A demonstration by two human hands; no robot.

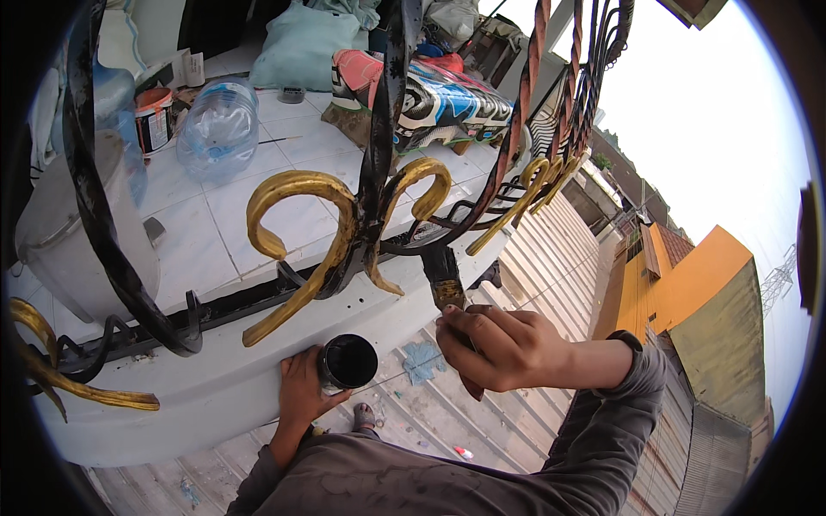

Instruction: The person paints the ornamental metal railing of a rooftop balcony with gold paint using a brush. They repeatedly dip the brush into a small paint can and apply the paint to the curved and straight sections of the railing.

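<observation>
My right hand (503,344) pinches the handle of a paintbrush (446,284). Its black, paint-loaded bristles point up against the underside of a dark scrolled bar of the iron railing (375,146). Gold-painted scrolls (301,185) curl out from the twisted black upright just left of the brush. Lower down, my left hand (301,383) wraps round a small can of black paint (350,361), held with its mouth upward beside the white ledge (206,387). The can's lower part is hidden from view.
Behind the railing, a tiled floor (232,206) holds a large clear plastic bottle (219,129), a paint bucket (155,119), a grey bin (90,224) and a patterned cushioned bench (447,99). Below the ledge lies a corrugated metal roof (525,430), where my foot (364,417) shows.
</observation>
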